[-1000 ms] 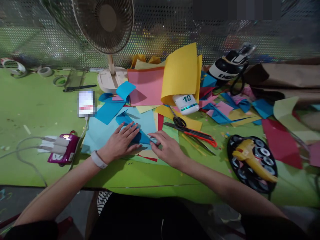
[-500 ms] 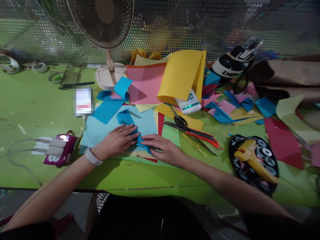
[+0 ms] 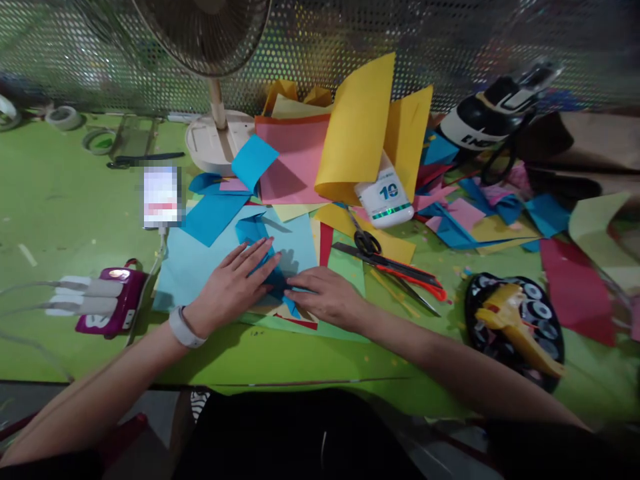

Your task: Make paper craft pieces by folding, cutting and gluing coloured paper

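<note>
A folded strip of blue paper [image 3: 253,228] lies aslant on a light blue sheet [image 3: 185,267], its lower end under my hands. My left hand [image 3: 239,280], with a pale band at the wrist, rests flat on it, fingers stretched out and a little apart. Beside it, my right hand [image 3: 325,297] has bent fingers pinching the strip's lower part; the fingertips partly hide the grip. A small blue end of the strip shows below the right fingertips. Flat blue paper [image 3: 213,217] lies just beyond the left hand.
Scissors [image 3: 367,242] and an orange cutter knife [image 3: 410,273] lie right of my hands. Behind stand a fan [image 3: 219,113], curled yellow paper [image 3: 355,127] and a white bottle [image 3: 387,200]. A purple charger [image 3: 113,303], a phone [image 3: 161,197], paper scraps [image 3: 465,213] and a black tray [image 3: 515,327] surround them.
My left hand's fingers have spread and now point further up the strip. My right hand stays close beside it. The yellow sheet behind has lifted, exposing more of the white bottle.
</note>
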`<state>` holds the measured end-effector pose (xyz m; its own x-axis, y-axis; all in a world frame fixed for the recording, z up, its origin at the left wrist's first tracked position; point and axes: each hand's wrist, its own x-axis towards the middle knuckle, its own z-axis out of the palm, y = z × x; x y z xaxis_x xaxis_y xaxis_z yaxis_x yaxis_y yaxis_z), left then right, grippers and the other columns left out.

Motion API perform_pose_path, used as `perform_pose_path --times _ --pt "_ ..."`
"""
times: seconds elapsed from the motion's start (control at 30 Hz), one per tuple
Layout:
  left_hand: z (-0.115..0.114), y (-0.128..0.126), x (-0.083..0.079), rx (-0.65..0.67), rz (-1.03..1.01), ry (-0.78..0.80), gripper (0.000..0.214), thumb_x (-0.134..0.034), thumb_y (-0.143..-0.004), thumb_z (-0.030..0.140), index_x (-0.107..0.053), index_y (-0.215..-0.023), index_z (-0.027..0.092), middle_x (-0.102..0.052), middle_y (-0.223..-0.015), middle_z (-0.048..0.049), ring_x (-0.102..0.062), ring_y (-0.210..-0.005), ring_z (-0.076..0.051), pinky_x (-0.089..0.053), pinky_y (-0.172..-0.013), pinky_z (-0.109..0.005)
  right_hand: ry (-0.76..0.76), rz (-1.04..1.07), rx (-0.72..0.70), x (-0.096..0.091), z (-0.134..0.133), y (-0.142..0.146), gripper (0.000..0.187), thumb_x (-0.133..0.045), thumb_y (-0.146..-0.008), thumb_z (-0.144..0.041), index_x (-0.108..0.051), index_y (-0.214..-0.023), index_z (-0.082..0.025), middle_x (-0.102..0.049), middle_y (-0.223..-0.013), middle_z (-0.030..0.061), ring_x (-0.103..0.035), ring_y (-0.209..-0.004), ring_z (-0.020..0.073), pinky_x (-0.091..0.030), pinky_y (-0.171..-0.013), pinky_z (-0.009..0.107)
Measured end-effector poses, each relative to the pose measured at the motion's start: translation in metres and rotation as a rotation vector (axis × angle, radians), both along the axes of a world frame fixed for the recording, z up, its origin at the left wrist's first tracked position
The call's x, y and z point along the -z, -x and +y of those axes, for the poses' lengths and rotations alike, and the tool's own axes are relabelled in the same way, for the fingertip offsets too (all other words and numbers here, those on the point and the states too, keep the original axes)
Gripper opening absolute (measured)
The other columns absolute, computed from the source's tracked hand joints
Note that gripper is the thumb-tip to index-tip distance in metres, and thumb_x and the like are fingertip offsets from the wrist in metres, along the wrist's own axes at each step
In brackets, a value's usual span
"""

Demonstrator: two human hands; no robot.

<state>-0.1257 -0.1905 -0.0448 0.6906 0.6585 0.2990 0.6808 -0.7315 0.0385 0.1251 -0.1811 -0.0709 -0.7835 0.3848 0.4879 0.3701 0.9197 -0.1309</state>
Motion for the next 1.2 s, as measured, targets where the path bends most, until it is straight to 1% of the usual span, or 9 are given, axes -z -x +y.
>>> perform_pose_path --times 0.1,0.2,0.37,0.47,0.57,0.73,0.97,1.07,1.2 --pt "-0.009 0.002 0.000 0.051 0.041 0.013 0.040 -0.052 -0.094 0.017 -0.054 -0.133 0.012 -0.050 -0.146 -0.0148 -0.041 -0.140 -0.025 -0.032 -0.117 -0.045 0.033 0.006 0.010 0.000 0.000 0.000 0.020 -0.055 -0.094 -0.017 -0.071 -0.105 -0.022 -0.073 -0.108 0.0070 -0.065 -0.093 0.0187 -0.052 -0.078 0.034" --pt "-0.018 0.004 0.003 0.110 0.094 0.066 0.043 -0.046 -0.093 0.010 -0.051 -0.136 0.011 -0.053 -0.144 -0.0129 -0.044 -0.138 -0.023 -0.026 -0.120 -0.047 0.082 0.027 0.022 -0.001 0.001 0.000 0.019 -0.056 -0.094 -0.019 -0.071 -0.105 -0.023 -0.073 -0.105 0.0061 -0.064 -0.090 0.0185 -0.052 -0.078 0.034" --pt "-0.023 0.004 0.003 0.105 0.127 0.100 0.049 -0.041 -0.092 0.008 -0.044 -0.140 0.006 -0.049 -0.146 -0.0158 -0.047 -0.136 -0.024 -0.030 -0.117 -0.046 0.335 0.130 0.009 -0.005 0.003 0.002 0.018 -0.056 -0.096 -0.028 -0.073 -0.101 -0.025 -0.072 -0.102 0.0059 -0.063 -0.091 0.0180 -0.051 -0.079 0.034" --pt "-0.023 0.002 0.001 0.101 0.130 0.108 0.050 -0.041 -0.091 0.007 -0.045 -0.140 0.006 -0.048 -0.147 -0.0158 -0.047 -0.135 -0.024 -0.032 -0.116 -0.045 0.539 0.169 0.094 -0.012 0.005 0.009 0.020 -0.057 -0.096 -0.034 -0.073 -0.090 -0.022 -0.070 -0.091 0.0050 -0.061 -0.085 0.0166 -0.049 -0.076 0.033" --pt "-0.023 0.002 0.001 0.102 0.123 0.115 0.048 -0.042 -0.091 0.007 -0.047 -0.138 0.006 -0.049 -0.146 -0.0168 -0.048 -0.135 -0.025 -0.031 -0.116 -0.048 0.653 0.132 0.246 -0.019 0.007 0.021 0.030 -0.055 -0.096 -0.040 -0.068 -0.079 -0.020 -0.067 -0.082 0.0041 -0.059 -0.081 0.0164 -0.047 -0.074 0.032" --pt "-0.022 0.005 0.005 0.107 0.094 0.119 0.044 -0.044 -0.092 0.010 -0.049 -0.136 0.008 -0.053 -0.142 -0.0175 -0.047 -0.135 -0.025 -0.022 -0.120 -0.052 0.662 0.095 0.417 -0.020 0.006 0.034 0.031 -0.051 -0.098 -0.041 -0.064 -0.080 -0.020 -0.064 -0.088 0.0051 -0.060 -0.085 0.0177 -0.047 -0.076 0.032" --pt "-0.019 0.008 0.003 0.158 0.060 0.127 0.038 -0.049 -0.092 0.011 -0.055 -0.129 0.008 -0.057 -0.139 -0.0147 -0.047 -0.136 -0.026 -0.011 -0.122 -0.055 0.551 0.056 0.450 -0.015 0.005 0.036 0.029 -0.050 -0.098 -0.039 -0.063 -0.082 -0.020 -0.064 -0.090 0.0060 -0.060 -0.086 0.0194 -0.048 -0.078 0.033" --pt "-0.017 0.008 0.000 0.172 0.045 0.108 0.035 -0.048 -0.093 0.011 -0.057 -0.127 0.007 -0.058 -0.138 -0.0154 -0.049 -0.134 -0.026 -0.016 -0.123 -0.053 0.542 0.054 0.476 -0.015 0.006 0.037 0.029 -0.050 -0.098 -0.041 -0.063 -0.081 -0.020 -0.064 -0.089 0.0057 -0.061 -0.086 0.0192 -0.048 -0.077 0.032" --pt "-0.017 0.008 -0.001 0.177 0.038 0.055 0.034 -0.043 -0.094 0.009 -0.058 -0.125 0.006 -0.061 -0.134 -0.0159 -0.053 -0.130 -0.024 -0.030 -0.119 -0.047 0.526 0.074 0.506 -0.014 0.008 0.039 0.034 -0.049 -0.098 -0.045 -0.063 -0.079 -0.021 -0.064 -0.088 0.0057 -0.061 -0.085 0.0185 -0.048 -0.076 0.032"
